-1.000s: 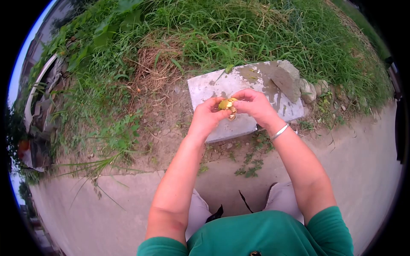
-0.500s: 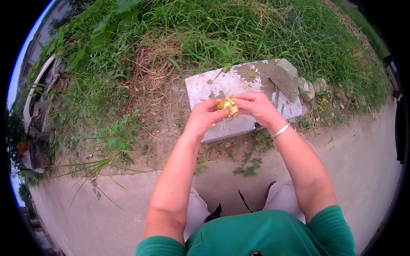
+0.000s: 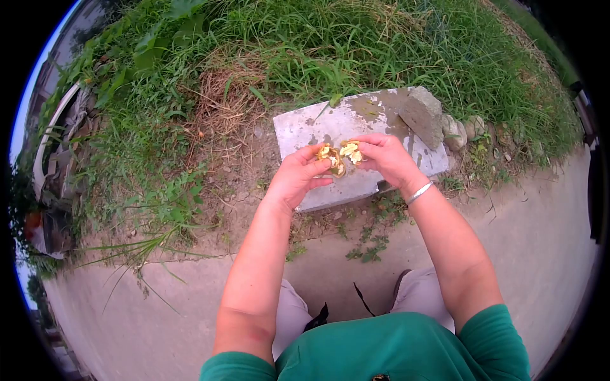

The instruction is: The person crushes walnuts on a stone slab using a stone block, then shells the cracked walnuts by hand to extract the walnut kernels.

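Over a pale, damp-stained stone slab [image 3: 298, 130], my left hand [image 3: 296, 177] pinches one piece of a broken yellow-green fruit [image 3: 333, 160], its pale, lumpy inside showing. My right hand [image 3: 384, 157], with a silver bangle at the wrist, grips another fruit piece [image 3: 350, 151] between thumb and fingers. That piece also shows a whitish inside. A narrow gap separates the two pieces, both held above the slab's left-middle part. What kind of fruit it is, I cannot tell.
A rough grey rock [image 3: 422, 117] rests on the slab's right end, with smaller round stones [image 3: 454, 132] beside it. Tall grass [image 3: 381, 51] grows behind. Dry straw [image 3: 232, 89] lies to the left. Concrete paving [image 3: 159, 305] runs in front, under my knees.
The fruit, held together between both hands before, is now in two separate pieces, one in each hand. My left hand has shifted slightly left and its lower fingers have loosened.
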`<state>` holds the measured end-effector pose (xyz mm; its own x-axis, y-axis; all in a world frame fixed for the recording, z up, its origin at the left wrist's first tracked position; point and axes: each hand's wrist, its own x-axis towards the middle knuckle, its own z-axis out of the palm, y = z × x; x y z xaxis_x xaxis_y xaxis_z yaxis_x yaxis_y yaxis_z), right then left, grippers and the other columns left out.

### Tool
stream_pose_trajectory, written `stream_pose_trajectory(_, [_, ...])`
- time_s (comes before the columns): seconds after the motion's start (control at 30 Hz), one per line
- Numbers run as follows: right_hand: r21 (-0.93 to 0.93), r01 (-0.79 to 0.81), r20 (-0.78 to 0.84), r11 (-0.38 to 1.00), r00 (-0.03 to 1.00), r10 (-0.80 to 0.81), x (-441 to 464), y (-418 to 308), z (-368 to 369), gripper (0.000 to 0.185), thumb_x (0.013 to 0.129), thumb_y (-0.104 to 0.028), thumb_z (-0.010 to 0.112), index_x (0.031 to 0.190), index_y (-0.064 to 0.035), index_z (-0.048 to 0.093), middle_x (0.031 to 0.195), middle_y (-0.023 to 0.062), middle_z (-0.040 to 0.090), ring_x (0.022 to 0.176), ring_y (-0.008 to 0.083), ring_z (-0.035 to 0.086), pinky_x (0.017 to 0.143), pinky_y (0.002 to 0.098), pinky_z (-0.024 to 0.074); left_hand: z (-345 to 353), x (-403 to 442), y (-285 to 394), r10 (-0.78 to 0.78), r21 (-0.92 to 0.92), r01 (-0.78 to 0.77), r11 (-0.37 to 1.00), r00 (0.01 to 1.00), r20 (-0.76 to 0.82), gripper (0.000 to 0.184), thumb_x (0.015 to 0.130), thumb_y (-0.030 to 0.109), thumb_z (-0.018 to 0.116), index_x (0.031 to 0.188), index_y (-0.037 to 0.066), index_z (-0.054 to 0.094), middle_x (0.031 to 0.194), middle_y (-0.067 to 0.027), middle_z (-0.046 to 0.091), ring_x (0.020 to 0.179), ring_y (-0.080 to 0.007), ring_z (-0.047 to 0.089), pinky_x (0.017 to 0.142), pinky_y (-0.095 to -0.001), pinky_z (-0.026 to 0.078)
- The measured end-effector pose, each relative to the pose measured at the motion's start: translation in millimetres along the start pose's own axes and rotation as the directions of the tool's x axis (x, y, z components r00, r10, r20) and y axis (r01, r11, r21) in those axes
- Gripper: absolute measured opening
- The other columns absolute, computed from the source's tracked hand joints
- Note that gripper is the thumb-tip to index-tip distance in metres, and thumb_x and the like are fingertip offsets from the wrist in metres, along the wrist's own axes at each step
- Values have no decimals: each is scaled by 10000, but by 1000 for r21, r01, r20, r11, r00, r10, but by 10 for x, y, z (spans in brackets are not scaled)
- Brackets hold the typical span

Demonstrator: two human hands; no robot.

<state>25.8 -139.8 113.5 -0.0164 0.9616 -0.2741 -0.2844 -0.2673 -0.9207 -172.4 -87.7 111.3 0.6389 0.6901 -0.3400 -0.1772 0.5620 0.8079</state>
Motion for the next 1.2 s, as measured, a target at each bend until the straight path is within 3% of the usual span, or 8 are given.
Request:
stream_pose_trajectory(0.1, [-26,-29,-107,999,994,26,61,61,-80,228,812,-105,514,1008,2,563,901,61,596,783,128,578,636,251,501,-16,5,-10,13,-35,-13,999,1000,-4,323,764,34,576,1072,16,482,954,-66,560,815,-166,579,654,-312,532])
stream_pose_trajectory(0.2, [-402,-93,-223,911,975,1,173,291,-224,217,799,-91,505,983,-3,580,867,59,601,762,123,575,613,245,489,-28,4,-17,11,-51,-10,999,1000,8,321,761,28,576,1068,35,482,958,-59,553,833,-172,574,662,-333,531])
stream_pose_trajectory(0.3, [-671,16,-158,741,974,-164,202,488,-292,231,743,-115,560,951,-19,596,829,106,612,791,167,577,682,276,469,-22,4,-19,4,-75,-2,997,1000,30,317,764,30,569,1069,39,485,959,-58,549,838,-166,567,673,-342,528])
stream_pose_trajectory(0.37, [-899,-16,-163,437,940,-301,165,486,-220,257,715,-109,575,963,-49,599,866,118,605,797,191,578,724,280,450,-36,8,-26,-16,-65,20,998,998,60,336,769,66,570,1089,48,468,1011,-55,538,893,-165,546,677,-318,501])
stream_pose_trajectory(0.5, [-823,128,-99,554,927,-361,127,223,-31,254,727,-112,581,969,-38,597,893,105,606,815,167,572,742,265,442,-33,22,-26,-24,-56,28,998,997,67,335,780,95,559,1099,54,466,1000,-50,539,894,-163,544,684,-328,494])
stream_pose_trajectory(0.57, [-300,225,11,927,972,-233,71,31,148,242,741,-101,580,971,-27,593,897,85,603,810,136,565,731,259,448,-14,24,-10,-67,-8,68,998,997,44,363,785,116,556,1129,59,454,1001,-48,538,890,-162,545,695,-332,483])
stream_pose_trajectory(0.87, [-478,249,29,842,963,-268,67,21,280,226,730,-35,589,954,-2,581,873,33,590,743,87,546,682,229,455,130,73,-108,181,211,-179,961,984,11,423,707,35,640,1095,14,472,963,-46,561,859,-115,545,738,-229,448])
stream_pose_trajectory(1.2, [-482,251,102,839,968,-231,18,-19,231,222,703,-28,622,916,16,582,765,62,598,690,108,561,626,240,473,190,25,-69,166,269,-157,950,986,-13,374,660,-25,625,1020,-19,525,866,-32,578,783,-102,546,708,-233,441])
